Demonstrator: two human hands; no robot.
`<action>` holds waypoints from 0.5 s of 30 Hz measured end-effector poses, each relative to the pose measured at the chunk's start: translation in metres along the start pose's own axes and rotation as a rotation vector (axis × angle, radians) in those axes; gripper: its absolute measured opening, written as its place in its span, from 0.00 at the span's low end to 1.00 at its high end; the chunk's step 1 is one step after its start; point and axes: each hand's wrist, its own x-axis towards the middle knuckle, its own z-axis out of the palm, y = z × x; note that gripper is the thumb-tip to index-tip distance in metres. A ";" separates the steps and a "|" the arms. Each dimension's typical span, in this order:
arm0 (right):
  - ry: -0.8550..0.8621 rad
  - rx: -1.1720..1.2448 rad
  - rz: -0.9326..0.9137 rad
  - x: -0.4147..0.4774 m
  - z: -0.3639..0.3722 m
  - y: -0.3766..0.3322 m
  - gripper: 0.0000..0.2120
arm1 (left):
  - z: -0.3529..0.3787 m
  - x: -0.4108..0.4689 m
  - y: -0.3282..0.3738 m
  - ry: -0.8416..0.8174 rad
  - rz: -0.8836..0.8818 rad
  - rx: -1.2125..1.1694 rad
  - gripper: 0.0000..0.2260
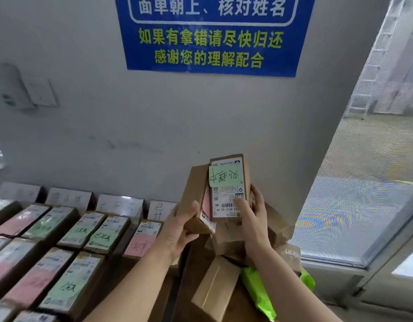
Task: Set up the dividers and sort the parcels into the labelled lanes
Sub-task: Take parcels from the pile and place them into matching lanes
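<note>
1. Well along, by the look of it: white lane label cards [118, 204] stand against the wall, rows of sorted parcels [94, 233] lie face up in front of them.
2. Still to sort: a heap of unsorted cartons [214, 284] and a green mailer bag [259, 291] below the hands.
3. Raised over the heap: two brown cartons. Left hand [180, 231] wrapped around the pink-noted carton [193, 201]; right hand [249, 212] pinching the green-noted carton [228, 187].
4. Green-noted carton: upright, shipping label facing the camera, handwritten green sticky note [225, 175] over its upper half.
</note>
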 end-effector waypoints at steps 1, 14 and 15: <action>-0.007 0.019 0.002 -0.004 0.000 -0.002 0.26 | -0.003 -0.003 0.001 0.001 0.009 0.037 0.53; -0.168 -0.204 0.009 -0.058 0.030 -0.003 0.28 | -0.055 -0.060 0.015 0.242 0.010 0.185 0.24; -0.167 -0.229 -0.002 -0.061 0.035 -0.004 0.28 | -0.065 -0.063 0.019 0.278 0.025 0.161 0.22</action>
